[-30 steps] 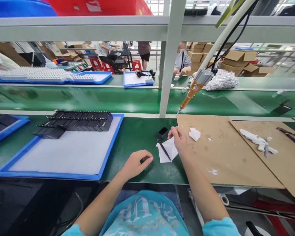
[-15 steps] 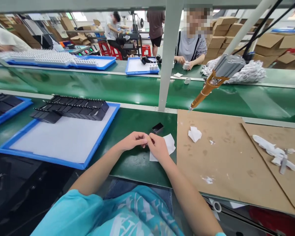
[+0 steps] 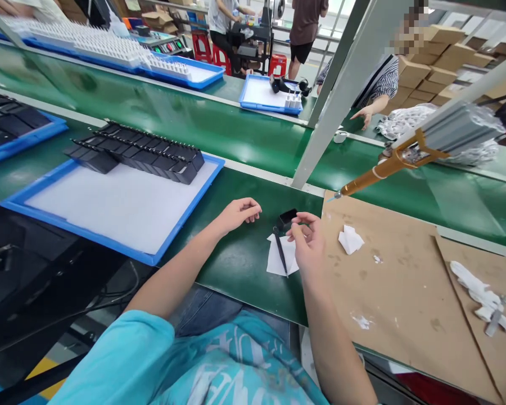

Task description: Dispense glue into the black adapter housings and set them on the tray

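My left hand [image 3: 241, 215] is held over the green bench with its fingers curled in and the thumb against them; anything small inside is hidden. To its right, my right hand [image 3: 310, 242] has its thumb and fingers apart, with no object visible between them. Beside those fingertips sits a small black box-shaped case [image 3: 287, 217], its top side looking hollow. A slim black pen-like tool [image 3: 280, 253] lies slanted across a white paper sheet [image 3: 274, 261], just left of my right hand.
A blue-rimmed tray [image 3: 168, 247] with rows of black cases [image 3: 152, 154] lies to the left. Brown cardboard [image 3: 396, 298] covers the bench at right, bearing crumpled paper [image 3: 351, 239] and a white glove [image 3: 474, 287]. An orange-bodied hanging driver [image 3: 366, 177] slants above it.
My hands were together and have moved apart, the right one rightward. The black pen-like tool now shows on the paper. The view has tilted and shifted.
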`<state>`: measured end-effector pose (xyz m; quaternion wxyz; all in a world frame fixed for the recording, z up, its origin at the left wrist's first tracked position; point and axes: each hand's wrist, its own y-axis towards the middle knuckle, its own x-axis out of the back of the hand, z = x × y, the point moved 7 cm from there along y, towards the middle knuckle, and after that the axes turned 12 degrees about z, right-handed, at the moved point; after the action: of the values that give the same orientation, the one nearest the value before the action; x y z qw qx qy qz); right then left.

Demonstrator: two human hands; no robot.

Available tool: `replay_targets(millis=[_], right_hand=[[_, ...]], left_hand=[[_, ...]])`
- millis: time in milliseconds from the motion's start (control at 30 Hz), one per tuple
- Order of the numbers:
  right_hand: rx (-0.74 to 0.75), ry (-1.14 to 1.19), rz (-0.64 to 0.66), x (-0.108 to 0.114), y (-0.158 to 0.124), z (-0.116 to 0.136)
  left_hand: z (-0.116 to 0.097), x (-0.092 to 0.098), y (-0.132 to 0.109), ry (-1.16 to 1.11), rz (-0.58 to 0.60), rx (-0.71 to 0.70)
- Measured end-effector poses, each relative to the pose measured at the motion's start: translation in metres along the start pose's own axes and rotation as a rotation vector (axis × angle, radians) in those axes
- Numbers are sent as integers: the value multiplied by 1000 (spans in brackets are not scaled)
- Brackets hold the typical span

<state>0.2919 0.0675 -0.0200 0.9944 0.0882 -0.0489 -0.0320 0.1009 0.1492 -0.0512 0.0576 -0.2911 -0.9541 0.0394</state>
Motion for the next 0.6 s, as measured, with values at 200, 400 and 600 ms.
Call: replay_targets(millis=[200, 400, 600], right_hand=[[254, -271, -35, 6, -4, 20], [30, -482, -55, 9, -2, 12], [-83, -738, 92, 5, 5, 3]], left_hand=[[4, -24, 0, 21, 123, 0], [-1, -43, -6, 81, 226, -50], [-7, -44, -8, 149, 204, -64]])
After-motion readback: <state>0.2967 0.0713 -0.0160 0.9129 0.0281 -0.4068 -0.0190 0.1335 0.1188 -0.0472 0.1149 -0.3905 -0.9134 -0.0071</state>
